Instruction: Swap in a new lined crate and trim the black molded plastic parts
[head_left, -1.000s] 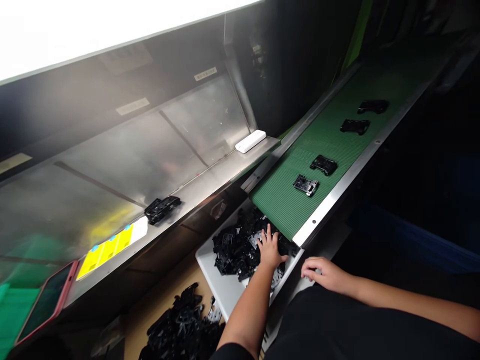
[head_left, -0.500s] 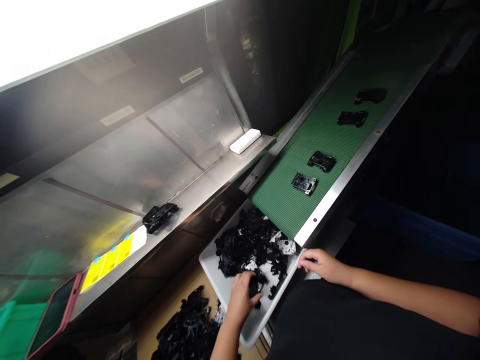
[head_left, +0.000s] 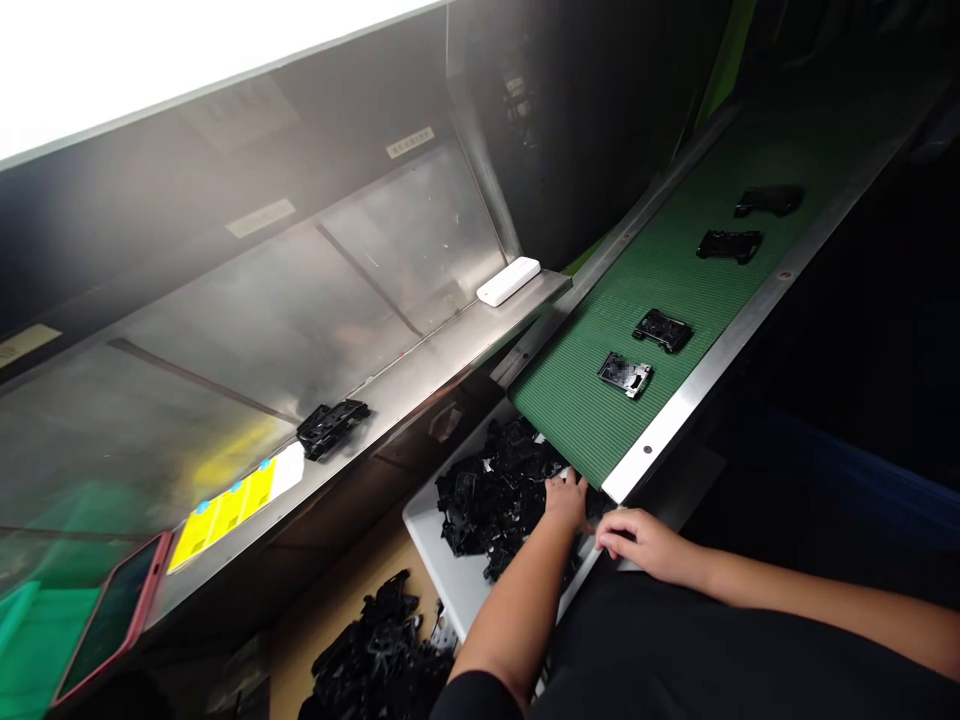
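Observation:
A white tray [head_left: 424, 540] heaped with black plastic parts [head_left: 480, 495] sits below the lower end of a green conveyor belt [head_left: 559, 400]. My left hand [head_left: 568, 498] reaches over the tray to the parts by the belt's end. Its fingers are spread, with the tips partly hidden among the pieces. Close by, my right hand [head_left: 634, 538] is at the tray's right rim with its fingers curled; whatever they hold, if anything, is hidden. Spaced along the belt lie several flat black parts shaped like toy car bases, the nearest one [head_left: 625, 375] with a greyish face.
On the metal ledge [head_left: 409, 375] at left are a black car-shaped part [head_left: 332, 428], a white block-like object [head_left: 508, 281], a yellow label sheet [head_left: 225, 510] and a red-edged phone [head_left: 112, 620]. A second pile of black parts [head_left: 382, 650] lies lower down, by tan cardboard.
My left hand has moved up and right across the tray, from its near side to the belt's end. My right hand stays at the rim. The whole view has shifted slightly.

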